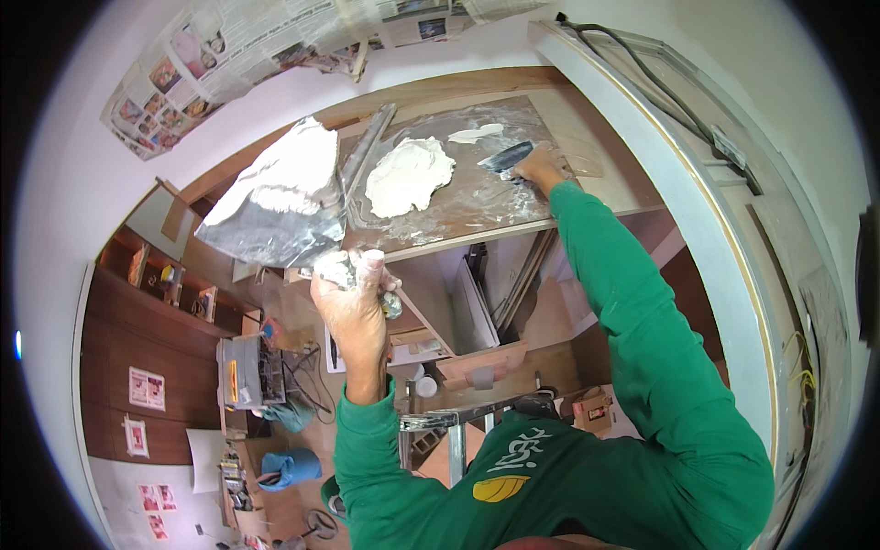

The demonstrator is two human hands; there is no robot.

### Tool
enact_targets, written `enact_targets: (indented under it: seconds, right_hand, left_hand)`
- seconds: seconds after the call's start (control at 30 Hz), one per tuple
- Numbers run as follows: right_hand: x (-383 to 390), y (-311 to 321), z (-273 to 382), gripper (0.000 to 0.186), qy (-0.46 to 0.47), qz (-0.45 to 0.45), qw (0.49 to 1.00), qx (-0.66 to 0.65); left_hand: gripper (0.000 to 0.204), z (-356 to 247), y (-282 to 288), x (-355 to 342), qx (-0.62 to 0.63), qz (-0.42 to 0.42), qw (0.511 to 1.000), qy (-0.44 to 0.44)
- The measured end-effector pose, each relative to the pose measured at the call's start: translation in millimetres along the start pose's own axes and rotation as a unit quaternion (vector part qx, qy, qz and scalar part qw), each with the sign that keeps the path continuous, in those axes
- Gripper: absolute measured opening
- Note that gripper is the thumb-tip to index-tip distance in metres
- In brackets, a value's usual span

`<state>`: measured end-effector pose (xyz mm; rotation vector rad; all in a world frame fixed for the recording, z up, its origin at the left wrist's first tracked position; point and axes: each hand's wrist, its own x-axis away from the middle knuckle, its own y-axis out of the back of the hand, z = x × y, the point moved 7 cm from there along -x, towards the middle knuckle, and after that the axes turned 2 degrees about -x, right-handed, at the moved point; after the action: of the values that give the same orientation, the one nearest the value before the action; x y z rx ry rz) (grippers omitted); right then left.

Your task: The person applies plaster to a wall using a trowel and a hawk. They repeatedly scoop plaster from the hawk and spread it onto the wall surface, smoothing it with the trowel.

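My left hand (353, 293) is closed around the handle of a broad grey metal plastering trowel (275, 234), thumb pointing up. A thick layer of white plaster (293, 165) covers the far part of that blade, and white smears coat my fingers. Over on the right, my right hand (539, 168) grips a putty knife (506, 160) with a dark blade, low over a brown board (477, 206). On this smeared board lies a big mound of white plaster (410, 176). A smaller flat dab of plaster (476, 134) sits beyond the putty knife.
The board rests on a wooden cabinet top (605, 188) with openings below. A long metal strip (368, 147) lies at the board's left. Newspaper (220, 69) covers part of the wall. Beneath me stands a metal ladder (456, 435); a blue bucket (291, 469) is on the floor.
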<state>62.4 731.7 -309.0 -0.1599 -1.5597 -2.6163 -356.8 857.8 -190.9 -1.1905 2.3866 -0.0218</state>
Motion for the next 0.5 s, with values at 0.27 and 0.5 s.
enact_targets:
  seconds: [0.27, 0.5]
  right_hand:
    - [-17.8, -9.2, 3.9, 0.127, -0.067, 0.058, 0.996, 0.010]
    - [-21.2, -6.5, 2.4, 0.125, -0.030, 0.012, 0.999, -0.004]
  left_hand:
    - [0.027, -17.2, -5.7, 2.0, -0.006, 0.009, 1.000, -0.020]
    - [0.027, -14.8, -0.6, 3.2, -0.004, 0.000, 0.999, -0.047]
